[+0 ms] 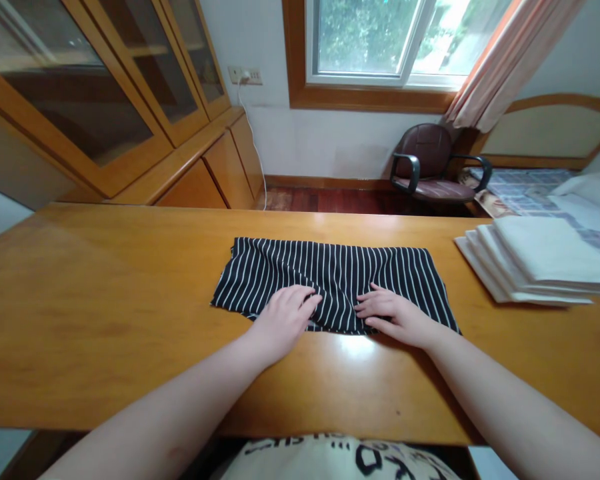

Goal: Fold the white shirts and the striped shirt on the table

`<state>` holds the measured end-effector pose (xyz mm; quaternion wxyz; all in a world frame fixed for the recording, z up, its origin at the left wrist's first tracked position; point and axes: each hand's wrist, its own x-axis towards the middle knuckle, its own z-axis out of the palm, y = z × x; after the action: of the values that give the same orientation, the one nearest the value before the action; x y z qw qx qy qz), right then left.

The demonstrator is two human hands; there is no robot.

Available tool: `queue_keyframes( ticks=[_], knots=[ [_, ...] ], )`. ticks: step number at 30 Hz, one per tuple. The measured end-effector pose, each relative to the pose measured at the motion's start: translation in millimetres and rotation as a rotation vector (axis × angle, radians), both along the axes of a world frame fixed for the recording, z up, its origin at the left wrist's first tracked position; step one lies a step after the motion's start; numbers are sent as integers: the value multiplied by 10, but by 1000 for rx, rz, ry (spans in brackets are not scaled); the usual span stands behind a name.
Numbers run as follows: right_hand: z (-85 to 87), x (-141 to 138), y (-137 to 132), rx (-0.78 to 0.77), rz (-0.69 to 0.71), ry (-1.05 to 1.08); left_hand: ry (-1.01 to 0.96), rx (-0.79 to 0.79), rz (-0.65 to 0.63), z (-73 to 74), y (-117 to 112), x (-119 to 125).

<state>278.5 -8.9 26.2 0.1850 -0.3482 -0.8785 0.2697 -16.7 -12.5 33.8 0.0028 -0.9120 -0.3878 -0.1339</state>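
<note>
A black cloth with thin white stripes point(330, 270) lies folded in a wide band on the wooden table point(105, 300). My left hand point(283, 319) rests flat on its near edge, fingers stretched toward the middle. My right hand point(393, 315) lies flat on the cloth just to the right, fingers pointing left. The fingertips of both hands are a short gap apart over a small crease in the cloth. Neither hand grips anything.
A stack of folded white cloths point(540, 263) sits at the table's right end. Wooden cabinets with glass doors point(130, 100) stand at the left. A dark office chair point(430, 167) stands under the window, and a bed point(555, 193) is at the right.
</note>
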Motion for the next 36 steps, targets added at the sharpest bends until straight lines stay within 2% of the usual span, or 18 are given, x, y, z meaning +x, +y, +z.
queue_keyframes(
  ticks=[2,4,8,13,15,19,21,22,23,26,27,28,29,30,33,34,36],
  knots=[
    [-3,-50,-34,78,-45,-20,21,-53,61,12,46,-25],
    [14,-132,-84,128,-21,-76,67,-109,65,33,79,-35],
    [66,-281,-166,82,162,-212,165,-123,-13,53,96,-27],
    [81,-270,-166,104,207,-210,259,-163,-160,56,78,-17],
    [63,-251,-158,140,151,-196,230,-279,-197,98,78,-27],
    [4,-253,-137,113,-18,-279,41,-669,-260,257,153,-102],
    [-18,-252,-120,60,-28,-300,-45,-754,-176,329,247,-191],
    [-26,-249,-111,36,-25,-296,-72,-720,-64,353,308,-257],
    [-32,-244,-104,19,-28,-285,-79,-636,95,368,374,-340],
    [-56,-237,-96,24,-81,-245,14,-319,689,364,574,-685],
    [-66,-240,-99,39,-105,-237,67,-294,840,353,627,-819],
    [-76,-246,-104,56,-125,-235,109,-348,924,341,667,-952],
    [-85,-254,-111,69,-139,-238,135,-447,952,331,694,-1075],
    [-91,-264,-117,77,-145,-247,144,-560,927,325,707,-1182],
    [-90,-293,-131,74,-146,-293,67,-839,714,348,683,-1374],
    [-84,-301,-133,68,-145,-309,24,-877,653,368,664,-1403],
    [-69,-314,-135,54,-144,-337,-47,-859,623,412,626,-1444]
  ],
)
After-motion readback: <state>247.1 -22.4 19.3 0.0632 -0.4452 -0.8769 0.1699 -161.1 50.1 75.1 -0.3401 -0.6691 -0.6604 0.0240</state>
